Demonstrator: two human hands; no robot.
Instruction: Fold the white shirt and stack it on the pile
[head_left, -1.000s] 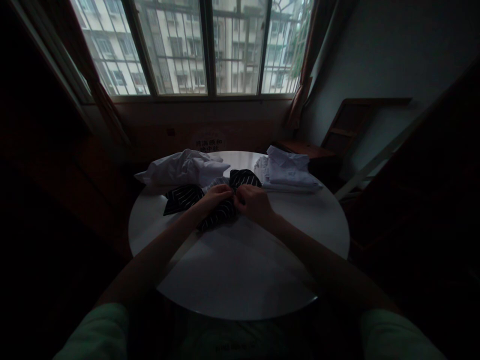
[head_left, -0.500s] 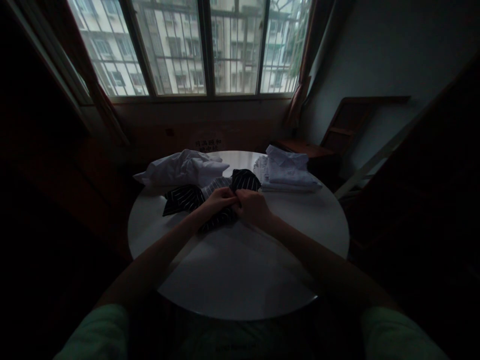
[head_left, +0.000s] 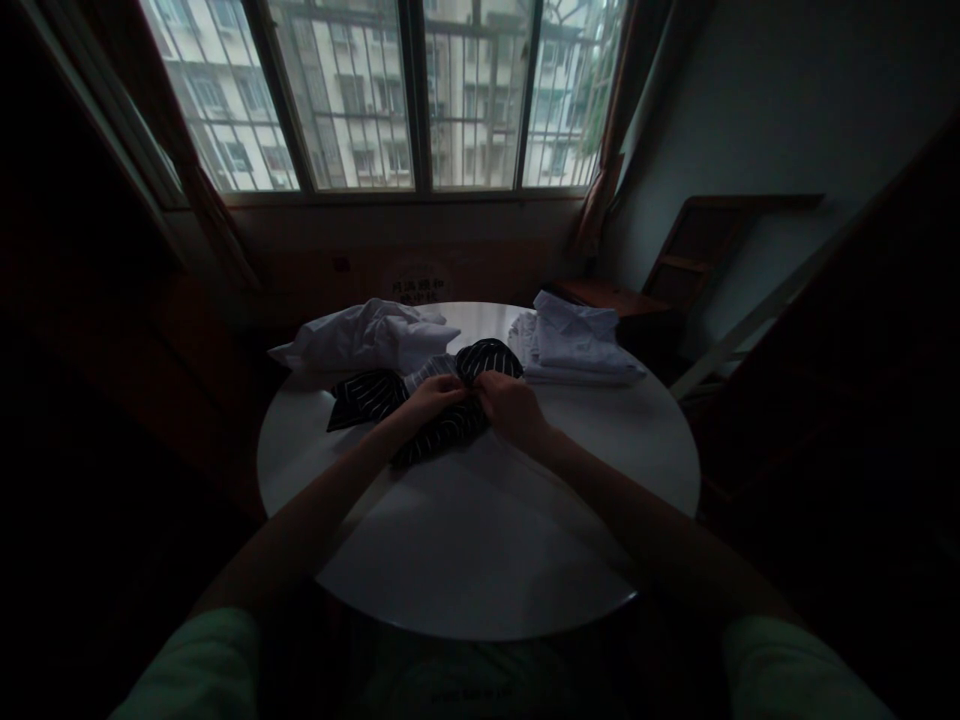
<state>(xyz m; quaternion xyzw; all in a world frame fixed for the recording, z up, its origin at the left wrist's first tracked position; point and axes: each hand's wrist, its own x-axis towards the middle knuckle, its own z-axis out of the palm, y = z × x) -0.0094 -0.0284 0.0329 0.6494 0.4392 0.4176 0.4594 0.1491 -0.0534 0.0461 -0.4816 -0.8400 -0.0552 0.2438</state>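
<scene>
Fingers of your left hand [head_left: 433, 395] and right hand [head_left: 513, 402] appear pinched onto black cloth with white stripes [head_left: 441, 434], bunched left of the round white table's [head_left: 484, 535] centre; white cloth [head_left: 574, 340] lies folded far right.

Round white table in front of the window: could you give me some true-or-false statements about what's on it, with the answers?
1. The left hand and the right hand are both at the dark striped cloth. True.
2. The tabletop is square. False: the table is round.
3. A hand grips the crumpled white cloth. False: the crumpled white cloth lies on the table, apart from both hands.
4. The folded white clothing lies to the right of the crumpled white cloth. True.
</scene>
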